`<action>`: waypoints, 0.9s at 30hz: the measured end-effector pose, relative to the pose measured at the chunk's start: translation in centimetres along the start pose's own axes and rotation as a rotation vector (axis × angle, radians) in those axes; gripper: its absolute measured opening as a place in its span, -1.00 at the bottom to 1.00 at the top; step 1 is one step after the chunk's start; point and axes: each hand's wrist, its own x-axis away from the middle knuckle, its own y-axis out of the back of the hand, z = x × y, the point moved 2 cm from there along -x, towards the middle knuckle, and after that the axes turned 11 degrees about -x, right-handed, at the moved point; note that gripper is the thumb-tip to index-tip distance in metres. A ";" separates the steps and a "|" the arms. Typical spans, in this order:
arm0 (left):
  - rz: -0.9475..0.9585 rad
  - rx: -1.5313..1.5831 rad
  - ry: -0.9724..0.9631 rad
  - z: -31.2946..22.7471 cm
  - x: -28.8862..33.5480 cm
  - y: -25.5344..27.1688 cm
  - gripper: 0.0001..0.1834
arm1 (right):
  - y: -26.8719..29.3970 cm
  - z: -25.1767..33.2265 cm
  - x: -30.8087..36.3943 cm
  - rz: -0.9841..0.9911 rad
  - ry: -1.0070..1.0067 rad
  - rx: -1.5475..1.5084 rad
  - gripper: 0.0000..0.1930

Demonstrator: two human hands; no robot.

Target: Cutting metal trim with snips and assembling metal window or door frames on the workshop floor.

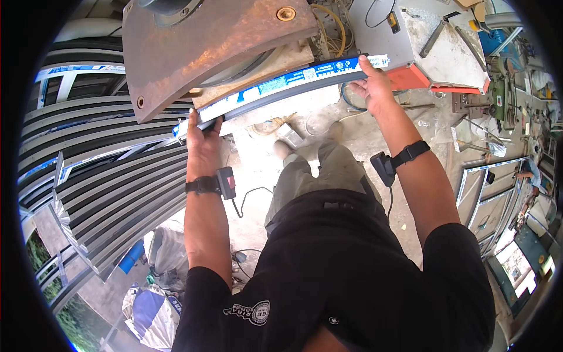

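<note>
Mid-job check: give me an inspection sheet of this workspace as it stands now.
Surface: rusty steel plate above a dusty concrete floor.
Job's things: long dark metal profile with blue-and-white film, held at both ends.
Clutter: stacked dark profiles, bags.
Grippers: left hand and right hand both grip the profile.
Cables: black lead from the left wrist device; yellow hose coil.
Surroundings: grey machine with orange base, framed panels.
</note>
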 end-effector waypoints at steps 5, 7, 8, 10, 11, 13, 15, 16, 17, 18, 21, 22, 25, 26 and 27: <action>0.028 -0.084 -0.075 -0.5 -0.8 -0.2 -0.66 | 0.7 -1.0 0.8 0.039 -0.016 0.012 -0.54; 0.041 -0.095 -0.084 -0.5 -1.2 -0.1 -0.67 | 0.7 -0.9 1.0 0.024 -0.013 0.040 -0.37; 0.041 -0.099 -0.086 -0.5 -1.3 -0.1 -0.68 | 0.6 -0.7 1.1 0.030 -0.023 0.042 -0.37; 0.041 -0.114 -0.082 -0.7 -1.4 -0.1 -0.69 | 0.7 -0.2 1.1 0.022 -0.029 0.093 -0.35; 0.051 -0.103 -0.083 -0.6 -1.7 -0.3 -0.70 | 1.3 0.2 0.5 0.041 -0.034 0.144 -0.35; 0.024 -0.090 -0.074 -0.5 -1.2 -0.9 -0.73 | 1.7 0.3 -0.1 0.039 -0.057 0.143 -0.36; 0.024 -0.094 -0.074 -0.6 -1.5 -0.4 -0.73 | 1.0 0.1 0.3 0.028 -0.070 0.139 -0.40; 0.032 -0.101 -0.070 -0.6 -1.5 -0.1 -0.73 | 0.8 -0.3 0.8 0.034 -0.074 0.141 -0.40; 0.012 -0.116 -0.063 -0.7 -1.3 -0.4 -0.74 | 0.8 -0.4 1.4 0.024 -0.065 0.154 -0.44; 0.011 -0.115 -0.063 -0.8 -1.2 -0.8 -0.74 | 0.7 -0.3 1.6 0.014 -0.058 0.166 -0.47; 0.015 -0.094 -0.070 -1.1 -0.8 -0.9 -0.75 | 0.7 -0.1 1.0 0.008 -0.068 0.183 -0.44; -0.047 -0.083 -0.063 -1.3 -0.6 -0.7 -0.75 | 0.8 -0.2 0.8 -0.001 -0.076 0.181 -0.44; 0.002 -0.061 -0.018 -0.8 -1.0 -0.8 -0.72 | 1.0 0.4 -0.4 -0.007 -0.040 0.200 -0.44; 0.011 -0.038 0.018 -0.7 -1.5 -1.0 -0.69 | 0.8 0.2 0.0 -0.003 -0.041 0.202 -0.44; -0.042 -0.032 0.018 -0.6 -1.8 -1.1 -0.66 | 0.9 0.0 0.5 0.008 -0.037 0.207 -0.44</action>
